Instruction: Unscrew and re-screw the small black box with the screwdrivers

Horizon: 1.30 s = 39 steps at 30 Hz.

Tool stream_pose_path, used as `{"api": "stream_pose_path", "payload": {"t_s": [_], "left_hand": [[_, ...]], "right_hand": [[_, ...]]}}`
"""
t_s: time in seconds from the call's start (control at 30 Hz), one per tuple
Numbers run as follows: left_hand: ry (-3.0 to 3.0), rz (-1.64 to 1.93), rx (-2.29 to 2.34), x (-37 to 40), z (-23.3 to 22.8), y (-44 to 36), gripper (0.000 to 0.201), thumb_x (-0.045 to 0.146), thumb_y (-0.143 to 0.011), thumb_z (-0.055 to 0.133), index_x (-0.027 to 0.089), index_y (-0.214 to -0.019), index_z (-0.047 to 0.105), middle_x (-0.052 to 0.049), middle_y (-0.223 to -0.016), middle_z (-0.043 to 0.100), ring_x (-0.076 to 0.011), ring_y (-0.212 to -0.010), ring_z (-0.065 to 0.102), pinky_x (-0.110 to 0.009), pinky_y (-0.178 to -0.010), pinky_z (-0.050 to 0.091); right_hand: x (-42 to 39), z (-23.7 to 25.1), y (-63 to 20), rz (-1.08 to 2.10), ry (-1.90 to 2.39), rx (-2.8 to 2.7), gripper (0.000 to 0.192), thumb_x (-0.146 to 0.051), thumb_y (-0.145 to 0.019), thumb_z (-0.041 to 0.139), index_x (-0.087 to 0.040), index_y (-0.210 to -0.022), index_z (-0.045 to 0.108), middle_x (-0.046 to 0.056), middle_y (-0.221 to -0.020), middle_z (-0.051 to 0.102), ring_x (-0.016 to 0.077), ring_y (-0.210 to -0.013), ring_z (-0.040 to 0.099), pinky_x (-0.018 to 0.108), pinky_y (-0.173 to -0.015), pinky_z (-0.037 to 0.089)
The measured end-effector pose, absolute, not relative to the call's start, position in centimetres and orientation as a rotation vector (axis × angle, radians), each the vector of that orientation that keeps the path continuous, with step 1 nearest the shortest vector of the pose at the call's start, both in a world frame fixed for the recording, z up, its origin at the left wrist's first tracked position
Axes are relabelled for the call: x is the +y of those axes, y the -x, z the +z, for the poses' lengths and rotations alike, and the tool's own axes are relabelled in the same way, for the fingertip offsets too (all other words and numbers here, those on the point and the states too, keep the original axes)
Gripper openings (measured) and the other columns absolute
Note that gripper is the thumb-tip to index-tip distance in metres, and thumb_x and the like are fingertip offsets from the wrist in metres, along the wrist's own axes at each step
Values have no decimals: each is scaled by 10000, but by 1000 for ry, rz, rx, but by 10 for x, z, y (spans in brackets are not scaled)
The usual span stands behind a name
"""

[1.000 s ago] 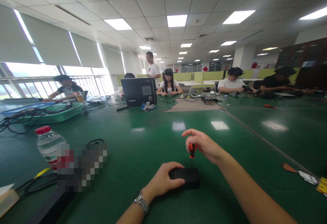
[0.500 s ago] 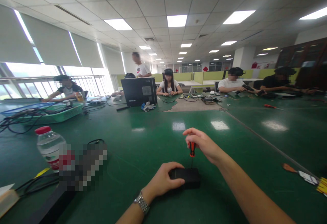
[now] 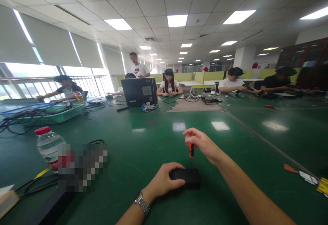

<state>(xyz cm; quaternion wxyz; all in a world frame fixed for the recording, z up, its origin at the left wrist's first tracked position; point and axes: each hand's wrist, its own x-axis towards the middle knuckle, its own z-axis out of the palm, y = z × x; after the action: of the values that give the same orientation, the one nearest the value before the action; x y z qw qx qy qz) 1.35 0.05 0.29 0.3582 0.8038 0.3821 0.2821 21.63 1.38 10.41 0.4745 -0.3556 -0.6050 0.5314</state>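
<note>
**A:** so where's everything sitting? The small black box lies flat on the green desk, right in front of the wearer, long axis running left to right across the view.

**B:** yep, and the left hand is clamped over its left end, fingers curled on top, pinning it down. The right hand is above and just behind the box, grip pinched narrow around the orange-and-black handle of a little screwdriver.

**A:** which way's the driver pointing?

**B:** basically upright, handle up, thin shaft straight down with the tip meeting the box's top face near the middle. So its long axis is vertical, square to the box. Right hand's on the tool, left is the one on the box itself.
</note>
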Motion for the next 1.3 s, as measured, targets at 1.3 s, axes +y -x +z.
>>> {"api": "stream_pose_path", "payload": {"t_s": [1.3], "left_hand": [[-2092,721,982,0,6,-14,362,355,-735,707,177,-1047,667,-16,-935,657,-179,-816,563,-241,-725,409]], "right_hand": [[11,106,-216,1391,842,-1562,243,-313,-737,598,-166,-924,548,-9,-641,612,136,-596,546,279,-587,418]]}}
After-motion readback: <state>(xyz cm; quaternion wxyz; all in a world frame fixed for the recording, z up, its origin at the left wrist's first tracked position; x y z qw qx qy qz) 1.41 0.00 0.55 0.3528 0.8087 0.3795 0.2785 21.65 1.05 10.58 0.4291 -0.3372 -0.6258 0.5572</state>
